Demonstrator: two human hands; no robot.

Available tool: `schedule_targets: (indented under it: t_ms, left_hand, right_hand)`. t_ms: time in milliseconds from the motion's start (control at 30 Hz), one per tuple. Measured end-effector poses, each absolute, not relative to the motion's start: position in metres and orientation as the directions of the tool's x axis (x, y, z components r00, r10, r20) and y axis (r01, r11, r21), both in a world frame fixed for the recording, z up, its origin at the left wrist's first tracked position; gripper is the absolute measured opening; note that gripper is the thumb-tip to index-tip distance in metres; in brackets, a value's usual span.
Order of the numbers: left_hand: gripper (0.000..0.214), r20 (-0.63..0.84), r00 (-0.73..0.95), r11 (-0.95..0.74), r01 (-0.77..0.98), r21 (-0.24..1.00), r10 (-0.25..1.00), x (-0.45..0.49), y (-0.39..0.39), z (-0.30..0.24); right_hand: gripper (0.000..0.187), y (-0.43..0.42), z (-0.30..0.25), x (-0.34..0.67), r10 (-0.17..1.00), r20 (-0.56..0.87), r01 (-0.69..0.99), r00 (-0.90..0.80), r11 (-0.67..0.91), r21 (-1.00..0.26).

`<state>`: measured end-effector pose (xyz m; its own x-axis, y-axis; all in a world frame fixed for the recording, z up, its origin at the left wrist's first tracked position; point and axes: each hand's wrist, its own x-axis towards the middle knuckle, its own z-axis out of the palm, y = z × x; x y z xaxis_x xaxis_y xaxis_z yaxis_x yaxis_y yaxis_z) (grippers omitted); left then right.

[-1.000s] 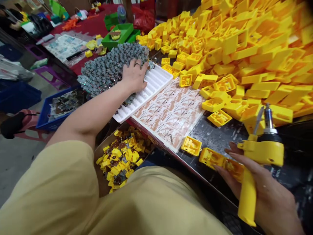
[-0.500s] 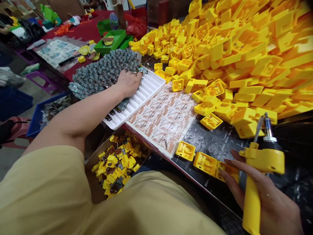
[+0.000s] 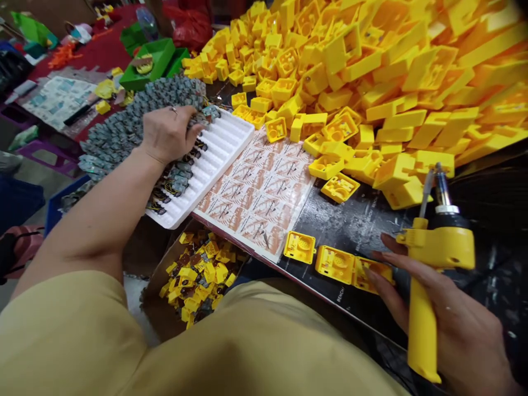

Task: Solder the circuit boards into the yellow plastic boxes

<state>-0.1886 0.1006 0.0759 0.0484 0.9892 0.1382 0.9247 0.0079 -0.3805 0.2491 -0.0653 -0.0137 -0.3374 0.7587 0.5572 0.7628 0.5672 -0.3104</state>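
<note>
Head view: dark bench [image 3: 350, 225] heaped with yellow housings [image 3: 371, 66]; left hand [image 3: 167, 135] pinches grey parts [image 3: 207, 114]; right hand [image 3: 457, 330] grips yellow tool [image 3: 433, 253].

Smooth, slightly glossy yellow plastic for the heaped housings [image 3: 371, 82] and the gun-shaped tool [image 3: 421, 330], with bare shiny metal at its tip [image 3: 441, 190]. Ribbed white plastic, matt, for the tray [image 3: 223, 148]. Dull grey, metal-looking sheen on the small parts [image 3: 124, 126]. Printed paper for the sheet [image 3: 256, 192]. Black, scuffed, faintly glossy across the worktop [image 3: 363, 220]. Matt beige cloth on the sleeve [image 3: 82, 341].
</note>
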Motion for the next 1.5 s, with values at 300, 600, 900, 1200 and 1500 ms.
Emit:
schedule_targets:
  t_ms: [300,600,900,1200,1500]
  left_hand:
    - [0.064,0.499,0.137,-0.119,0.991,-0.069,0.855,-0.139,0.117,0.107]
    - [0.048,-0.074,0.273,-0.248,0.938,0.243,0.959,-0.042,0.111,0.055]
    - [0.05,-0.008,0.208,-0.208,0.977,-0.036,0.978,-0.077,0.074,0.053]
    - [0.032,0.07,0.425,-0.426,0.905,0.01,0.903,-0.062,0.071,0.059]
    - [0.034,-0.021,0.404,-0.404,0.914,-0.03,0.915,-0.028,0.149,0.028]
  right_hand:
    - [0.061,-0.063,-0.023,0.254,0.789,0.538,0.743,-0.297,0.545,-0.388]
    - [0.066,-0.065,-0.027,0.257,0.792,0.537,0.744,-0.292,0.54,-0.393]
    - [0.067,-0.068,-0.025,0.257,0.778,0.55,0.719,-0.304,0.567,-0.403]
    - [0.045,-0.066,-0.013,0.244,0.734,0.563,0.708,-0.381,0.623,-0.332]
    - [0.046,-0.073,-0.006,0.233,0.733,0.57,0.704,-0.371,0.623,-0.342]
